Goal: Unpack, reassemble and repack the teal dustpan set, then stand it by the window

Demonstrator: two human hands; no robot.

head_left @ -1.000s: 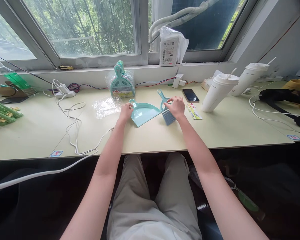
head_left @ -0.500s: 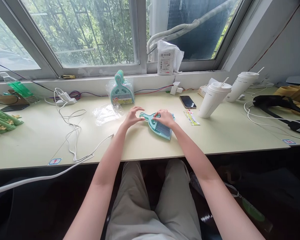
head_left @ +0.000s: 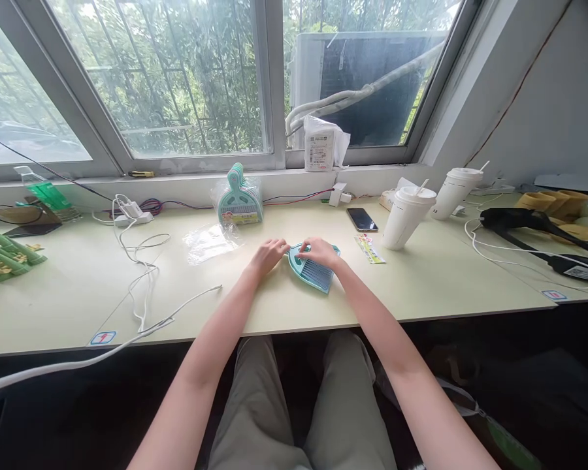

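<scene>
A small teal dustpan (head_left: 301, 277) lies flat on the table, with a brush (head_left: 317, 274) nested in it, its grey-blue bristles toward the wide end. My left hand (head_left: 270, 256) has its fingers wrapped round the dustpan's handle and hides most of it. From above, my right hand (head_left: 319, 252) pinches the upper part of the brush, covering some of it. Behind my left hand stands a group of similar teal dustpan sets (head_left: 240, 196) in clear wrapping with a label. Crumpled clear plastic (head_left: 208, 245) lies in front of them.
Right of my hands lie a printed card (head_left: 370, 249) and a phone (head_left: 362, 219). Two white lidded cups, a near one (head_left: 408, 219) and a far one (head_left: 455, 192), stand beyond. White cables (head_left: 149, 267) run across the left side. A black strap (head_left: 514, 235) lies far right.
My left hand has closed round the dustpan's handle; its fingers were apart beside it before. My right hand stays on the brush. The view has tilted slightly upward.
</scene>
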